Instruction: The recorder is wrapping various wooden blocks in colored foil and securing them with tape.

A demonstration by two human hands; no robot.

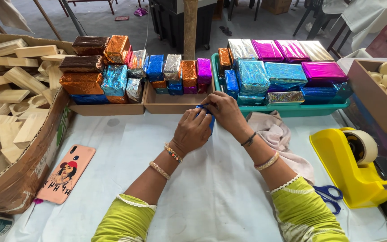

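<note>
Blue block [209, 117]: foil-wrapped, on white cloth [202, 188], mid-table, just before cardboard tray [175, 105].
L hand [192, 131]: mine, closed on block's near side.
R hand [225, 112]: mine, fingers pinching foil at top.
Tape disp. [352, 166]: yellow, far R.
Phone [66, 173]: pink, L.
Scissors [330, 197]: blue, by R sleeve.

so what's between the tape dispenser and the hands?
In the head view, a crumpled pinkish cloth lies on the white table cover between the yellow tape dispenser and the right hand; both hands pinch a blue foil piece.
</note>
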